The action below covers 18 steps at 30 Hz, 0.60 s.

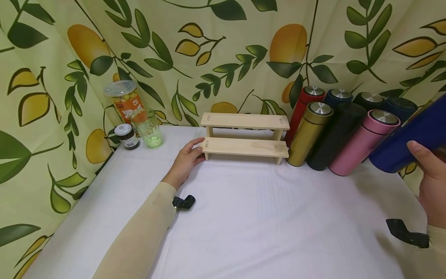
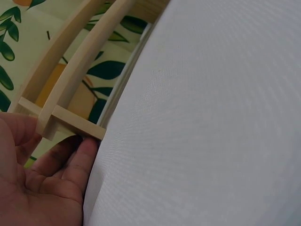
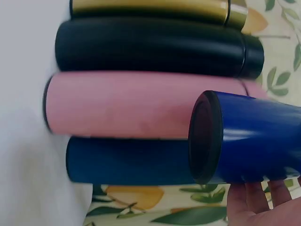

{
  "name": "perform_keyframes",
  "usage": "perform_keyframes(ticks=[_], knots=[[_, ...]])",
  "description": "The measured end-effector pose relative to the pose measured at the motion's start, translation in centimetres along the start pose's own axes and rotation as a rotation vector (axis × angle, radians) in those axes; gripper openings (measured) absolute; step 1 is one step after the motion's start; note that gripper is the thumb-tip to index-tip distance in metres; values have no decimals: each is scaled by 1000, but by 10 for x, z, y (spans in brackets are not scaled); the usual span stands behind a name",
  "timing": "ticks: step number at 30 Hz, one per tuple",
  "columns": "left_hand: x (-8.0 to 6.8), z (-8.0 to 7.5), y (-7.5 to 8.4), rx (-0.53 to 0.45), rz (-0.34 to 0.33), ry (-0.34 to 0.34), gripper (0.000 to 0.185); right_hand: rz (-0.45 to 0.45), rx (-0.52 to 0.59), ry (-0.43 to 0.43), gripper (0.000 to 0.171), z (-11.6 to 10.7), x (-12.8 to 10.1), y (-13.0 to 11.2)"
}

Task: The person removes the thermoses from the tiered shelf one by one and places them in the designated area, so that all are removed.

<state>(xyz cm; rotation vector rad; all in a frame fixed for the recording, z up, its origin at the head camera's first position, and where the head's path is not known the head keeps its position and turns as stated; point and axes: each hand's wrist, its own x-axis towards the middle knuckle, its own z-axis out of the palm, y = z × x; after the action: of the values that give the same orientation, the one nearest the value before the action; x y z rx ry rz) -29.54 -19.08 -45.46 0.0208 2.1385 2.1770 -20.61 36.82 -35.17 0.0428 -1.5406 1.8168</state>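
At the back of the white table stands a two-step wooden stand [image 1: 244, 146] with pale boards. My left hand [image 1: 184, 164] grips its left end, the thumb at the lower board; in the left wrist view the other fingers curl by the stand's leg [image 2: 80, 123]. Far right, my right hand [image 1: 433, 182] holds a shiny blue thermos bottle [image 1: 411, 133], tilted and raised off the table. The right wrist view shows its dark base [image 3: 206, 139] overlapping a pink bottle [image 3: 117, 104], with fingers [image 3: 256, 197] under its side. The bottle's top is out of frame.
Several bottles crowd the back right, among them a gold one [image 1: 310, 133], a black one [image 1: 336, 135] and a red one [image 1: 302, 112]. Back left are a snack tub [image 1: 127, 102], a green glass [image 1: 150, 131] and a small dark jar [image 1: 127, 136]. A leaf-print curtain [image 1: 223, 58] hangs behind.
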Motion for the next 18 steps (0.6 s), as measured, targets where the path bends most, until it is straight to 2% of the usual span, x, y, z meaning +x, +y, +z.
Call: perform_keyframes(ticks=[3,6,9,18], knots=[[1,1,1,-1,3,-1,46,30,-64,50,68,-8,4,6],[1,1,2,3,1,2,46,146,-219,119,67,-14,7,13],[0,2,2,5,-1,3,47,241,-313,153,68,-19,8,22],[-1,1,2,10,1,-2,47,399,-379,118,83,-27,6,45]])
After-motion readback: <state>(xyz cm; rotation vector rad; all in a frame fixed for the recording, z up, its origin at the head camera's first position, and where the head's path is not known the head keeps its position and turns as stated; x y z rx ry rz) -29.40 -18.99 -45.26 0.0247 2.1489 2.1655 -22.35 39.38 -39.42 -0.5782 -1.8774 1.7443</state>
